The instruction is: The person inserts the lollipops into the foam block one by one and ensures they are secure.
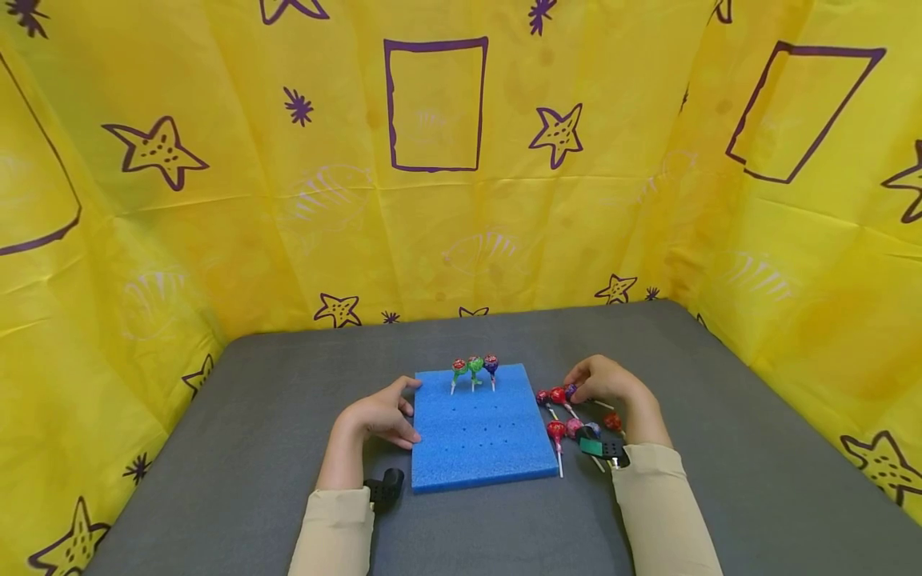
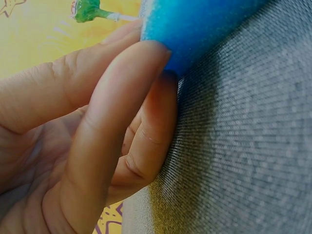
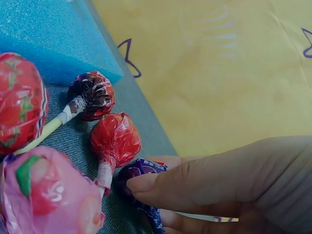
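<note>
A blue foam board point(image 1: 468, 448) with rows of small holes lies on the table. Three wrapped lollipops stand upright near its far edge: a red-and-green one point(image 1: 459, 366), a green one point(image 1: 475, 364) and a purple one point(image 1: 491, 364). My left hand point(image 1: 382, 414) holds the board's left edge, thumb and fingertips against the foam. To the right of the board, my right hand point(image 1: 605, 380) pinches a purple-wrapped lollipop point(image 3: 141, 170) by its head, between thumb and finger. Beside it lie a red lollipop point(image 3: 116, 139) and a dark red one point(image 3: 92, 95).
Other loose lollipops crowd the board's right side, among them a red one point(image 1: 556, 430), a pink one point(image 1: 574, 428) and an orange-red one point(image 1: 612, 422) by the right wrist. A yellow patterned curtain point(image 1: 432, 240) surrounds the grey table point(image 1: 288, 416).
</note>
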A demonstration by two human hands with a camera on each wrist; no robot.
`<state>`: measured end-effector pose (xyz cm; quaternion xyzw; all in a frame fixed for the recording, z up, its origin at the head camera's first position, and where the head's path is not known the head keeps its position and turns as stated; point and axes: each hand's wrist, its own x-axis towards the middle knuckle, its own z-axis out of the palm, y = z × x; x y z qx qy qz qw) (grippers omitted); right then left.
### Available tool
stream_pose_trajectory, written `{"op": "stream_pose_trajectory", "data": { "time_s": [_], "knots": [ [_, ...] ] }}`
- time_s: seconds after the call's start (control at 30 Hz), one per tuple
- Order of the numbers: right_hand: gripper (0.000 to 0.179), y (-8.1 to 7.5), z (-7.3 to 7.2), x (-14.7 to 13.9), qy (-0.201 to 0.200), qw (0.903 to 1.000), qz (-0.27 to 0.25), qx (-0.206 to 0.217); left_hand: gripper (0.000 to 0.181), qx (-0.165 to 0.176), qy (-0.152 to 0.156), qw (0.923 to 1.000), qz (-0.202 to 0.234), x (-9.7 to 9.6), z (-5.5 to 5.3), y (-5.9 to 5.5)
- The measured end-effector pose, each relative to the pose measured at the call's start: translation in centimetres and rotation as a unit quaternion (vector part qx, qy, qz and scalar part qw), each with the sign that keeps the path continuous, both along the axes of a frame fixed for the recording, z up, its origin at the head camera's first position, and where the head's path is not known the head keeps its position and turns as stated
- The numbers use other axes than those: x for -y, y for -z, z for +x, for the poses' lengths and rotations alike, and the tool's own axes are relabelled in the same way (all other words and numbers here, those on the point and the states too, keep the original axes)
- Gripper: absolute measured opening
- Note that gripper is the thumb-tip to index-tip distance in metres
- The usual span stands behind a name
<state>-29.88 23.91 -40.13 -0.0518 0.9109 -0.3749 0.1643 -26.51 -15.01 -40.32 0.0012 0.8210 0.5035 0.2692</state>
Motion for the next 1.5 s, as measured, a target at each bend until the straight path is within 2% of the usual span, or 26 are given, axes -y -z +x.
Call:
{"op": "stream_pose_trajectory", "data": {
  "time_s": [0.2, 0.47, 0.7, 0.83, 0.97, 1.2, 1.5],
  "knots": [
    [0.027, -0.4, 0.2, -0.2, -0.005, 0.9998, 0.008, -0.017, 0.092, -0.003, -0.003, 1.0000, 0.000, 0.0, 0.1, 0.0],
    [0.029, -0.9, 0.3, -0.1, -0.013, 0.9994, 0.020, -0.026, 0.094, -0.010, 0.008, 0.9999, 0.005, 0.1, 0.2, -0.1],
    [0.033, -2.0, 1.0, 0.8, -0.037, 0.9974, 0.019, -0.058, 0.094, -0.008, 0.007, 0.9999, 0.006, 0.0, 0.1, 0.1],
    [0.032, -2.6, 1.3, 1.2, -0.047, 0.9958, 0.009, -0.077, 0.093, -0.004, 0.003, 1.0000, 0.002, 0.0, 0.0, 0.2],
    [0.033, -2.9, 1.4, 1.6, -0.062, 0.9941, -0.013, -0.088, 0.092, -0.006, 0.012, 0.9999, -0.002, 0.1, -0.1, 0.1],
    [0.034, -3.2, 1.6, 2.1, -0.069, 0.9932, -0.051, -0.079, 0.090, -0.010, 0.014, 0.9998, -0.007, 0.4, -0.2, -0.1],
    [0.036, -2.7, 2.1, 2.2, -0.068, 0.9923, -0.080, -0.066, 0.090, -0.004, 0.018, 0.9998, -0.004, 0.2, -0.1, 0.0]
  ]
}}
